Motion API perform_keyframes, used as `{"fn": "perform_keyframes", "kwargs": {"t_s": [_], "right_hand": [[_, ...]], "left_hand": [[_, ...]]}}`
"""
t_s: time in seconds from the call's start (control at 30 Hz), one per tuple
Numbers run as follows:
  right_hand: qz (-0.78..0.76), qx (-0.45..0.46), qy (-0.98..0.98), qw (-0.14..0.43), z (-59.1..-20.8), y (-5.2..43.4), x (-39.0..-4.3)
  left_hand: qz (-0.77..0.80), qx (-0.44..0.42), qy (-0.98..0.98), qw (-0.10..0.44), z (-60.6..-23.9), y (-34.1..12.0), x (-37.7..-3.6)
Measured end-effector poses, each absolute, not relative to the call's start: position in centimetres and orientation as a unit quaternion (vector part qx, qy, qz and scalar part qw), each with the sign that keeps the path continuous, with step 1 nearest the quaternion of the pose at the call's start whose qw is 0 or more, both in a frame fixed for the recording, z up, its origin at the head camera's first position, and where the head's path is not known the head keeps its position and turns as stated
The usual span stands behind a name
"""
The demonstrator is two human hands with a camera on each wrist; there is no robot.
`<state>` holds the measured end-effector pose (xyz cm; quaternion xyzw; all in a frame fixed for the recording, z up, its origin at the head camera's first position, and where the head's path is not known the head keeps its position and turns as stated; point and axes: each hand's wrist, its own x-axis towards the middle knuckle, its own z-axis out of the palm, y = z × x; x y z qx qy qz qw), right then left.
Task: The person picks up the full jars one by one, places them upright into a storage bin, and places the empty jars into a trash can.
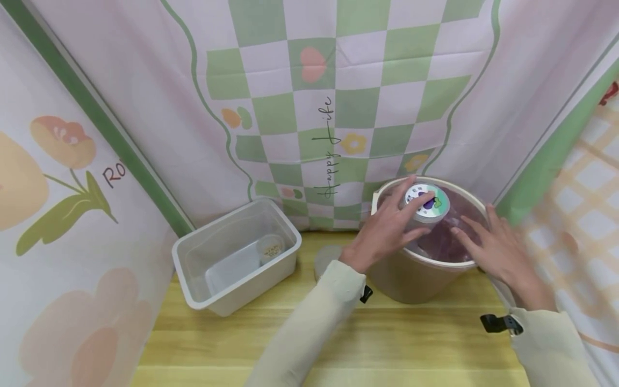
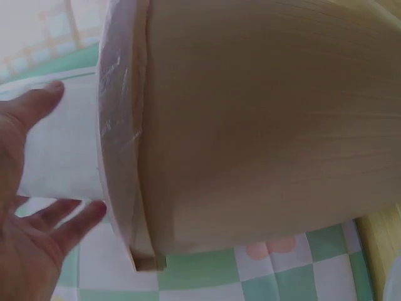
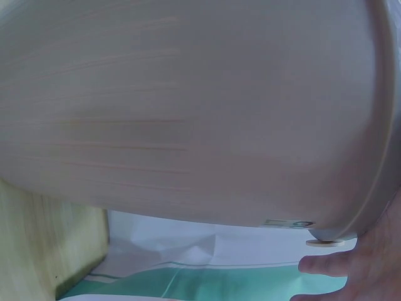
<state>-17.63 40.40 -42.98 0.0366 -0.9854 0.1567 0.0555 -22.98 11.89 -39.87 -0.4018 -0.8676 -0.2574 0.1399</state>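
A round tub with a white, green and purple printed lid [image 1: 427, 201] is held in my left hand [image 1: 387, 223] over the mouth of a beige bin [image 1: 411, 279]. Thumb and fingers spread around the tub's sides in the left wrist view, where its pale wall [image 2: 62, 138] shows beside the bin's rim [image 2: 119, 125]. My right hand [image 1: 503, 252] reaches over the bin's right edge, fingers apart and holding nothing. In the right wrist view, some of its fingers [image 3: 326, 263] show outside the bin wall [image 3: 250, 125]. A purplish plastic liner [image 1: 445, 242] covers the bin's inside.
Left of the bin, a light grey rectangular basin [image 1: 203, 298] holds a small clear round container [image 1: 271, 247] with pale bits inside. A round greyish disc [image 1: 326, 258] lies between basin and bin, partly behind my left wrist. Patterned cloth hangs behind the wooden table [image 1: 387, 344].
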Motion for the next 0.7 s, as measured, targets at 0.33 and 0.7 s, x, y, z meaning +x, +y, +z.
{"fn": "perform_keyframes", "kwargs": {"t_s": [0.33,0.7], "right_hand": [[0.165,0.034,-0.984,0.05,-42.9,40.5,-17.5],[0.166,0.037,-0.984,0.05,-42.9,40.5,-17.5]], "left_hand": [[-0.176,-0.344,-0.919,0.072,-39.8,14.2,-23.3],[-0.19,-0.31,-0.926,0.097,-39.9,15.8,-23.8]]}}
